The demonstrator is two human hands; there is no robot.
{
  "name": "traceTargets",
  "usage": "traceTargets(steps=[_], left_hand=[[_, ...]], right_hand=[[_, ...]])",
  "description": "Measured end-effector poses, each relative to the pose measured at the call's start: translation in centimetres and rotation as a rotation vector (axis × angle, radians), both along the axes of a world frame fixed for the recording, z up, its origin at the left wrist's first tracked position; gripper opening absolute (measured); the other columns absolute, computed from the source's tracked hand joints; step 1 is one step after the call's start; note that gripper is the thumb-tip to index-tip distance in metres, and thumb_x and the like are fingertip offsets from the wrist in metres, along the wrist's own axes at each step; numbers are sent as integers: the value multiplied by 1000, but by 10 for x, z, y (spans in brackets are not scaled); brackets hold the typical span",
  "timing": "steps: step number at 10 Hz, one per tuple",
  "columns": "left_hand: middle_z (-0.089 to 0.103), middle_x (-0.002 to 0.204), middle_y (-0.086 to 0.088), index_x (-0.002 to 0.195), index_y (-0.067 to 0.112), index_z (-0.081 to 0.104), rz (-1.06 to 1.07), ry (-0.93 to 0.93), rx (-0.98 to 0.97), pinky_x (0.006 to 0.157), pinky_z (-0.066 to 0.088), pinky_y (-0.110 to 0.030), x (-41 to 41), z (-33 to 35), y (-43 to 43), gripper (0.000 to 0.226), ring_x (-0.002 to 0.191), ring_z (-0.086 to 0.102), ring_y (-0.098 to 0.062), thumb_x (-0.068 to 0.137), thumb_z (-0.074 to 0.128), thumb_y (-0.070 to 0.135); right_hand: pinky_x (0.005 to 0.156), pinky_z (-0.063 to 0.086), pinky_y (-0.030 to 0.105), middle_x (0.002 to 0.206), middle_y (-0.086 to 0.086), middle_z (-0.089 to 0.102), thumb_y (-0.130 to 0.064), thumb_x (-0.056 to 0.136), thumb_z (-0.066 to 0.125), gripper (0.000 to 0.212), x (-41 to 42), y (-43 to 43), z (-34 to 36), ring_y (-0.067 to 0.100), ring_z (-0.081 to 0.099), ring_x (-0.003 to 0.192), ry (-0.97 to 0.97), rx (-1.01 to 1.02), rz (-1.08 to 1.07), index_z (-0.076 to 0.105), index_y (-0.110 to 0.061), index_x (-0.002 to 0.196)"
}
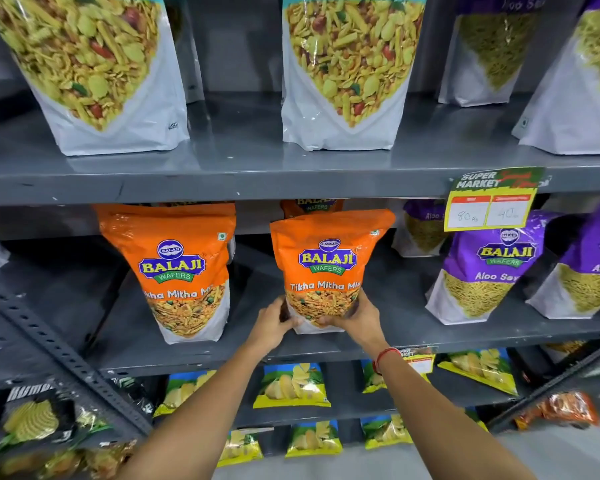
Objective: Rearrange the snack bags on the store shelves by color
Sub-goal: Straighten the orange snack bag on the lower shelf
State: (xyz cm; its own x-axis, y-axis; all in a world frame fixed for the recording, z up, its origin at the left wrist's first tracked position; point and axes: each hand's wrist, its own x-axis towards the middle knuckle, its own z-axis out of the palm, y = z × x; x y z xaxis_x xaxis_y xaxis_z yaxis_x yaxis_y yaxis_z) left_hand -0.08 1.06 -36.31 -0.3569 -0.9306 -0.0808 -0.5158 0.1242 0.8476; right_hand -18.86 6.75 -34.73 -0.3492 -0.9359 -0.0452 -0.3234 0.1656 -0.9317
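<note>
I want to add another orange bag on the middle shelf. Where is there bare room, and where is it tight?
Widest bare patch: left end of the middle shelf, between the slotted upright and the left orange bag. A narrower gap lies between that bag and the held orange bag, gripped by the left hand and right hand. It is crowded at the purple bags.

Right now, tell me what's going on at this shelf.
A person is sorting snack bags by color. Both hands, the left hand and the right hand, grip the bottom of an orange bag standing on the middle shelf. Another orange bag stands to its left, and purple bags stand to its right. A price tag hangs from the shelf above.
</note>
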Motion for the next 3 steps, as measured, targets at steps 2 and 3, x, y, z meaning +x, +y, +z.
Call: traceTargets(steps=[2,3], left_hand=[[59,130,-14,129,9,43,17,-47,9,101,45,-43,-2,5,6,56,120,56,-29,81,69,24],[55,133,-15,130,7,39,24,-163,48,97,44,-38,-2,7,11,60,122,52,-32,81,67,26]], right_hand=[[86,46,26,119,3,61,-22,52,91,83,0,2,-1,16,56,107,16,27,19,45,-15,121],[91,45,30,124,5,58,-27,53,91,89,3,6,2,16,54,110,42,2,9,42,-13,126]])
